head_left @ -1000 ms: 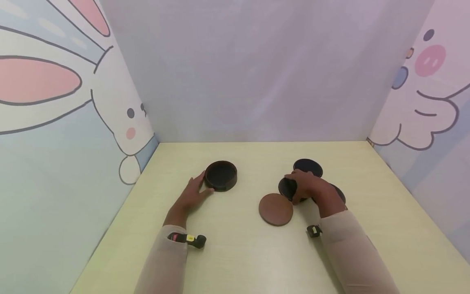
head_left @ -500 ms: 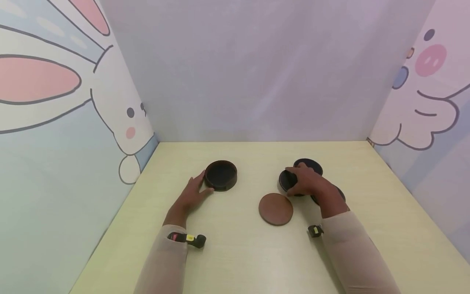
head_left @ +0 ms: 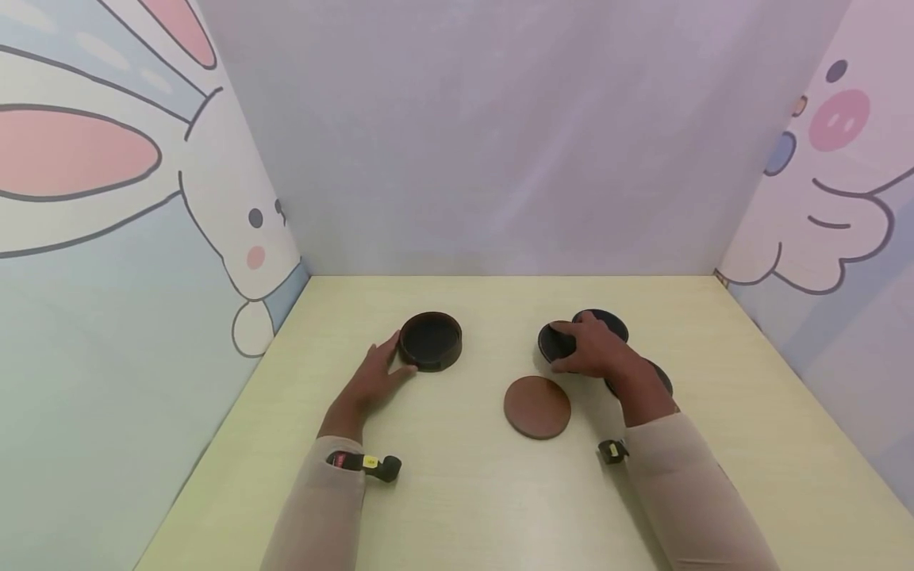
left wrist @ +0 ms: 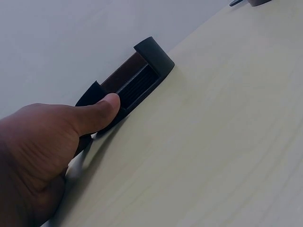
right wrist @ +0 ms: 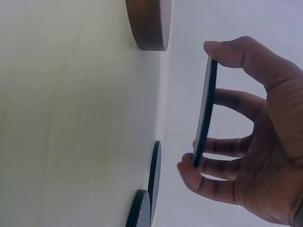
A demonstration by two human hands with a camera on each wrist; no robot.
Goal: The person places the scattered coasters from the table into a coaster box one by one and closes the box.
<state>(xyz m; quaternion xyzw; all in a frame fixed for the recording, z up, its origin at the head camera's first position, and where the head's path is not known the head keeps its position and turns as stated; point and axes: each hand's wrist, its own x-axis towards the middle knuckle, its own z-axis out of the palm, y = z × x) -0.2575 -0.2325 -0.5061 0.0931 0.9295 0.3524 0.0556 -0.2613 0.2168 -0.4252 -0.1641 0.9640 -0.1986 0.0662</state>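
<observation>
Head view shows a pale, faintly grained counter (head_left: 457, 500) carrying a low round holder (head_left: 451, 359), dark inside, with a thick upright wall. Seen from the right wrist, that wall is mottled brown, rather like leather; from the left wrist, a straight-sided notch is cut into it, with fine dark parallel lines showing inside. The left hand (head_left: 371, 381) grips the holder at its near left side, the thumb on the wall beside the notch and the fingers around the left.

Well to the right of the holder, the right hand (head_left: 594, 349) holds a thin black disc (right wrist: 205, 111) by its edge, thumb on one side and fingertips on the other, clear of the counter. Its rim is dark and its face greyish and flat.

Nearer the person, a smooth brown disc (head_left: 537, 407) lies flat, apart from both hands. A far black disc (head_left: 608, 320) lies just behind the right hand; a near black disc (head_left: 661, 377) is partly hidden by the right wrist. Beige cloth sleeves (head_left: 696, 492) cover both forearms.
</observation>
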